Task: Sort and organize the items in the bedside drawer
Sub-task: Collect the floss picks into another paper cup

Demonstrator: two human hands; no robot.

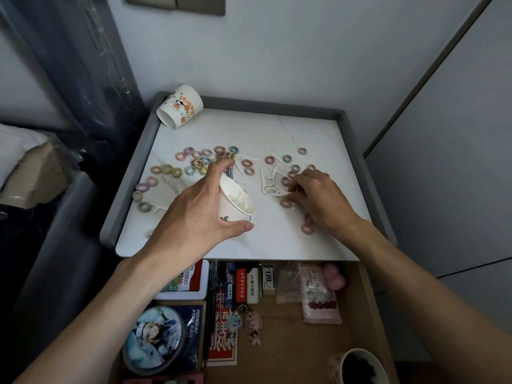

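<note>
**Cup tilted, floss picks pinched**

The left hand (194, 217) curled round a paper cup (235, 200), tipped on the desk (277, 239) with its mouth facing right. The right hand (318, 200) pinched white floss picks (270, 187) just beside it. Pastel hair ties (198, 163) lay scattered across the top, and the drawer (291, 328) stood open below.

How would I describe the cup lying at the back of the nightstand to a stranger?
Look at the white nightstand top. At its far left corner a paper cup lies tipped against the grey rim. Unlike the held cup in the left hand, it is untouched and shows orange cartoon print.
</note>
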